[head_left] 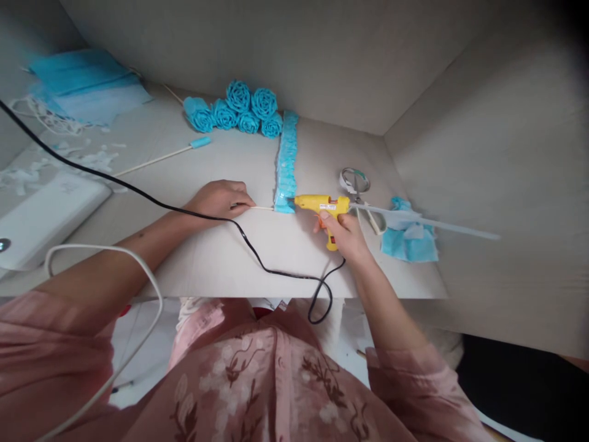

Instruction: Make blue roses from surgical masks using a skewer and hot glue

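My right hand is closed round the grip of a yellow hot glue gun, a long clear glue stick jutting from its back. The nozzle meets the near end of a gathered blue strip, which lies lengthwise away from me. Between the fingertips of my left hand is a thin wooden stick; its far end reaches the same end of the strip, and I cannot tell whether they are joined. Several rolled blue fabric roses sit beyond, by the back wall.
Blue sheets lie at the back left. Another stick with a blue tip rests nearby. Scissors and blue scraps are at right. A white device stands left; a black cord crosses over my left forearm.
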Tool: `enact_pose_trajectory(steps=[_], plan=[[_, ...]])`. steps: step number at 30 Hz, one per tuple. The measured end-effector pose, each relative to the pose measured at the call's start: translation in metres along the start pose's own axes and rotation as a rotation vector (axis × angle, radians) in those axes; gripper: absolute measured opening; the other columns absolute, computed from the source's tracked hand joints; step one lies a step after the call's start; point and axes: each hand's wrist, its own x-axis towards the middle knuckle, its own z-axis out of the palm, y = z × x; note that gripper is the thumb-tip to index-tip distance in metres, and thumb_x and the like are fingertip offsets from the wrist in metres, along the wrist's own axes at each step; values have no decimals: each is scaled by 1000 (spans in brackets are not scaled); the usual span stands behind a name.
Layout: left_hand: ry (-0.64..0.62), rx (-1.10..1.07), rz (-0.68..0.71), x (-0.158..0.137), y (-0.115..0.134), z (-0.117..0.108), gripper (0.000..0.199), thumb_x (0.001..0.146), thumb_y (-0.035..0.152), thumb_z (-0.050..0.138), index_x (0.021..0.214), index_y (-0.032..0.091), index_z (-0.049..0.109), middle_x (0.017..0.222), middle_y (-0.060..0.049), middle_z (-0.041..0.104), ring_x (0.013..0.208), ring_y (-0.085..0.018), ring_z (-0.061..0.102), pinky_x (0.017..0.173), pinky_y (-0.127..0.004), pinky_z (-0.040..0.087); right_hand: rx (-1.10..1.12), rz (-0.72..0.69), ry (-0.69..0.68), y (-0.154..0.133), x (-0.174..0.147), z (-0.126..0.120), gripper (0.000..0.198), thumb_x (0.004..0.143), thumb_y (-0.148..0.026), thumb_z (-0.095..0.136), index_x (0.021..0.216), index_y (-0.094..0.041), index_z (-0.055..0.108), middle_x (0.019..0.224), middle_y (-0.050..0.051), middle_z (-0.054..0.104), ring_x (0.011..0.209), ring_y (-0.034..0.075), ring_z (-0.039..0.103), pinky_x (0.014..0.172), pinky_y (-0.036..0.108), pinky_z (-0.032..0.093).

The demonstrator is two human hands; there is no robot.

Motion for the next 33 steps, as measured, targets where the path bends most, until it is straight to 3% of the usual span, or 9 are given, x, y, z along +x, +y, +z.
enact_pose_trajectory(steps=[20, 25, 30, 33], plan=[[7, -5, -1, 0, -2, 1, 34, 96, 27, 50, 103, 24, 83, 101, -5, 77, 90, -18, 68, 79, -25, 46, -78, 9, -11, -3, -4, -6, 69, 85, -83, 55, 65, -19, 71, 52, 0, 46, 52, 14, 44, 50, 28, 35], [-4, -6, -13, 1, -2, 2, 35, 95, 24, 49, 103, 23, 83, 101, -5, 76, 88, -17, 68, 79, -25, 46, -180, -32, -41, -5, -3, -5, 64, 88, -77, 53, 66, -19, 70, 58, 2, 55, 53, 14, 47, 54, 30, 34], [5, 6, -28, 0, -1, 3, 35, 93, 24, 49, 102, 25, 82, 99, -4, 75, 87, -17, 68, 77, -26, 47, -258, -64, -73, -11, -3, -26, 60, 87, -74, 56, 68, -20, 73, 54, 1, 51, 51, 15, 45, 53, 30, 32], [17, -17, -26, -2, 2, 1, 34, 95, 24, 48, 100, 24, 82, 97, -3, 75, 86, -16, 67, 75, -24, 47, -270, -91, -19, -19, -4, -44, 57, 88, -71, 58, 73, -20, 77, 57, 1, 54, 53, 15, 47, 55, 30, 33]])
